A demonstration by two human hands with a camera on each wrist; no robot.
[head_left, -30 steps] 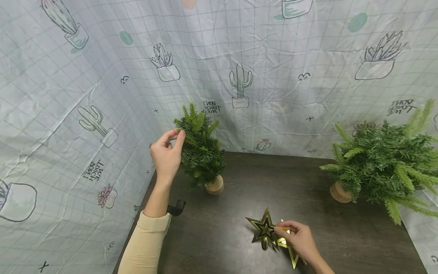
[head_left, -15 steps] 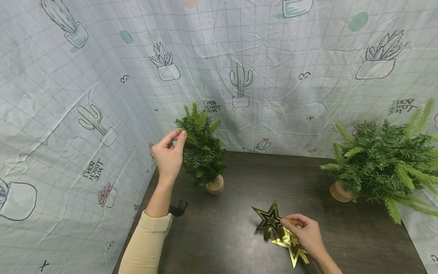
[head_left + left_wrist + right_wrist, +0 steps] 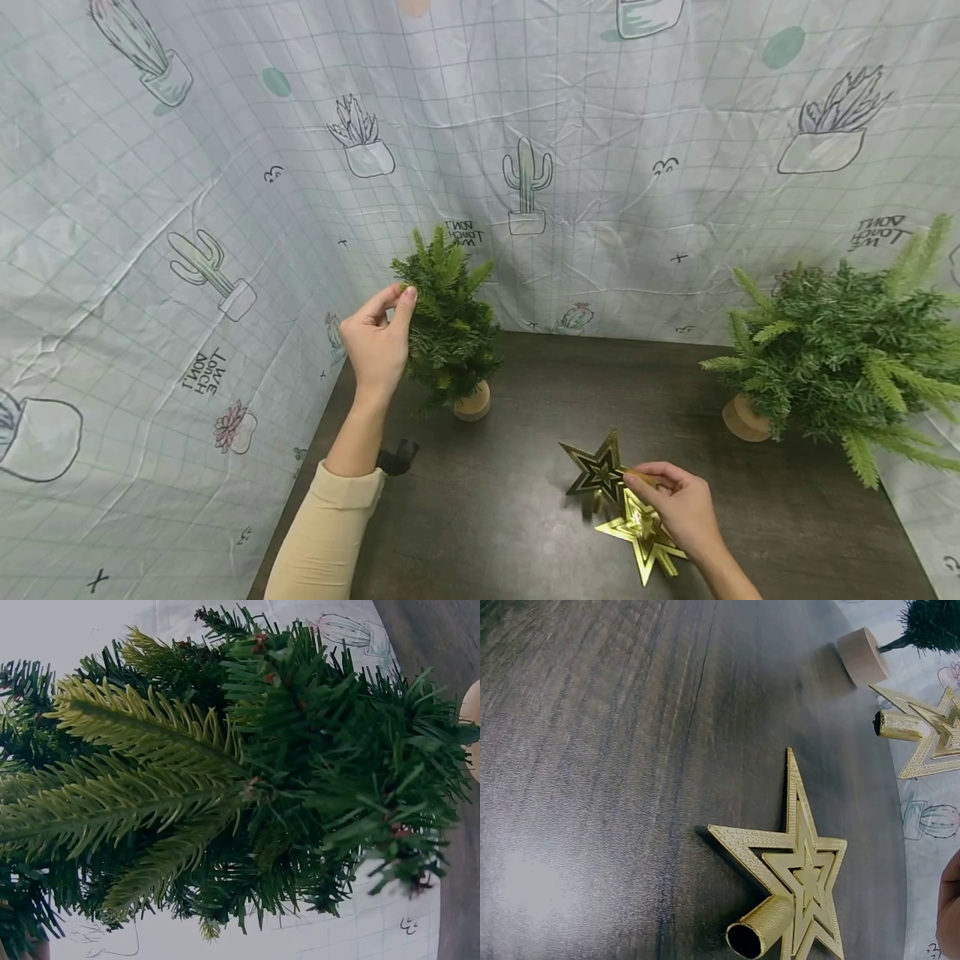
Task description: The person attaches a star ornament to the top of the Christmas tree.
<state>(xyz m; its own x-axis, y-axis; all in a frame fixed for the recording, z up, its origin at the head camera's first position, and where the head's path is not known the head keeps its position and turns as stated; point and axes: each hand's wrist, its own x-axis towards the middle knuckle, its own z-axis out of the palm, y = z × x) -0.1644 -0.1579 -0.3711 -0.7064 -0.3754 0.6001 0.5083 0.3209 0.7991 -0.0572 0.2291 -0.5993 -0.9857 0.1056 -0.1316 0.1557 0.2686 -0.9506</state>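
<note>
My left hand [image 3: 377, 350] is at the left side of a small artificial Christmas tree [image 3: 453, 333], thumb and fingertips pinching a branch near its top. Light green sprigs and darker needles of this tree [image 3: 300, 772] fill the left wrist view. With thumb and fingers, my right hand [image 3: 681, 504] pinches a point of a gold star tree topper [image 3: 600, 471], raised off the table. Its hollow tube [image 3: 900, 726] shows in the right wrist view. A second gold star topper [image 3: 641, 529] lies on the table below the right hand.
A bushier artificial tree [image 3: 847, 358] with a wooden base [image 3: 746, 419] stands at the right. Near my left forearm lies a small black object [image 3: 399, 457]. Cactus-print curtains [image 3: 600, 167] border the dark wood table [image 3: 570, 392] at the back and sides.
My left hand has shifted slightly right, the treetop with it. The right hand has moved up and right with its star, so more of the lying star shows.
</note>
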